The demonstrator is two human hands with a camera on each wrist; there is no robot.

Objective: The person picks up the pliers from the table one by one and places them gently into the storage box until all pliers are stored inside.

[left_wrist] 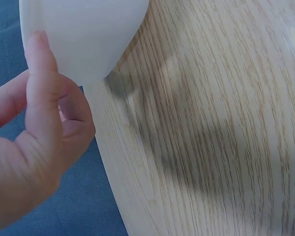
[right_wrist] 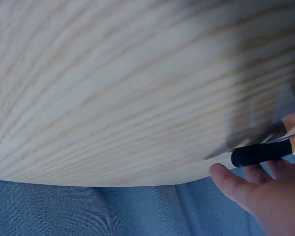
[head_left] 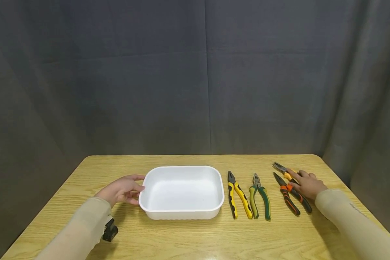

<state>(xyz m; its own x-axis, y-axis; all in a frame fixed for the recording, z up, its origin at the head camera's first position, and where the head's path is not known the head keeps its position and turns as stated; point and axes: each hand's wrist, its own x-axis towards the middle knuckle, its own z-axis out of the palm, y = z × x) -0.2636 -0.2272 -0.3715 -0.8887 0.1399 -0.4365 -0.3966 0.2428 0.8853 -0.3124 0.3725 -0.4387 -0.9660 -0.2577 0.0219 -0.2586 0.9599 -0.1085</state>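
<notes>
A white plastic tray (head_left: 182, 215) stands left of the table's middle. My left hand (head_left: 125, 189) holds its left end, thumb on the rim and the other fingers around the outer wall. In the left wrist view, the thumb (left_wrist: 42, 78) lies flat along the tray wall (left_wrist: 88, 39). At the far right, my right hand (head_left: 308, 185) grips pliers with yellow-orange and black handles (head_left: 289, 177), thumb and index finger on either side. One black handle end (right_wrist: 258, 154) shows in the right wrist view. Close beside lie pointed-nose pliers with red-orange and black handles (head_left: 287, 198).
Right of the tray lie yellow-and-black pliers (head_left: 242, 196), then green-handled pliers (head_left: 264, 202), both with handles spread toward me. The wooden table (head_left: 188, 242) ends at a dark grey curtain (head_left: 169, 90). A small black device (head_left: 110, 230) sits at my left wrist.
</notes>
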